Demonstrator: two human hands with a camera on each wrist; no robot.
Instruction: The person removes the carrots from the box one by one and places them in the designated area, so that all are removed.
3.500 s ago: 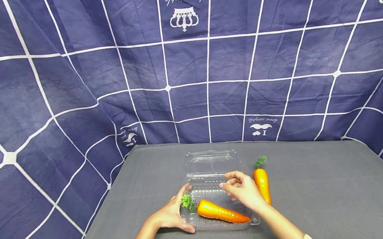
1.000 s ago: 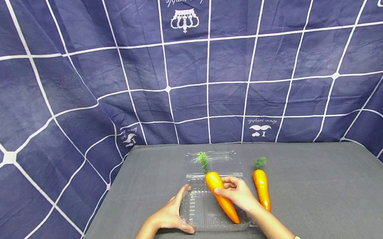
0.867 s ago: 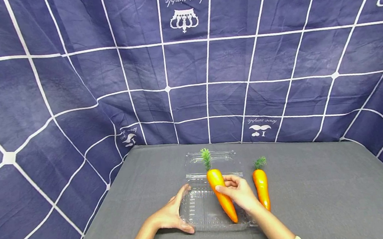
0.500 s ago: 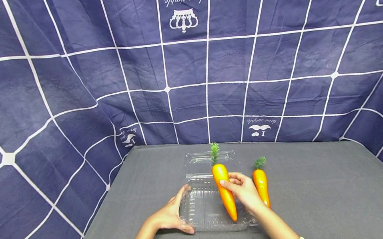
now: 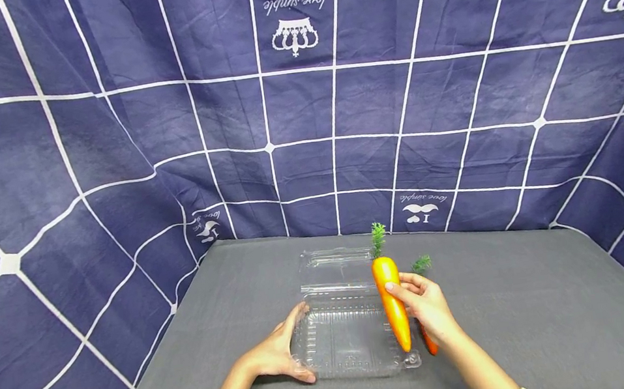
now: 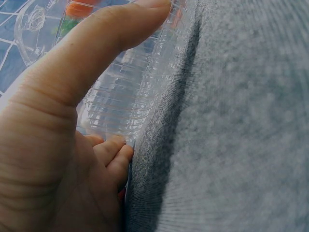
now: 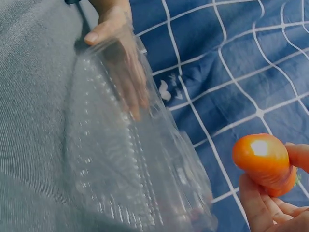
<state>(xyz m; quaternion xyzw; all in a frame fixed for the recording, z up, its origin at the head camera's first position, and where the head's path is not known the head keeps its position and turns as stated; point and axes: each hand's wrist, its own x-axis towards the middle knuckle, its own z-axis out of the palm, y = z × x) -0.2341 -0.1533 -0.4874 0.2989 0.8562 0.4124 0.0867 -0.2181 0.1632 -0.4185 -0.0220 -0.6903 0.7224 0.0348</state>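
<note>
My right hand [image 5: 428,305] pinches an orange carrot [image 5: 390,292] between thumb and fingers, above the right end of a clear plastic container [image 5: 344,351]. The carrot is tilted, its green leafy top away from me and its tip pointing down. The container's base holds nothing, and its hinged lid [image 5: 331,275] lies folded back. My left hand [image 5: 274,355] grips the container's left end, with the thumb at the near corner and the fingers along the far side, as the right wrist view also shows. A second carrot [image 5: 430,340] lies on the table, mostly hidden behind my right hand.
The container stands on a grey cloth-covered table [image 5: 515,299]. A blue curtain [image 5: 301,110] with white grid lines hangs behind the table and along its sides. A small clear tab [image 5: 412,359] sticks out at the container's near right corner.
The carrot that lay in the container has been picked up by my right hand, raised and carried right, turning more upright. My left hand has stayed at the container's left end.
</note>
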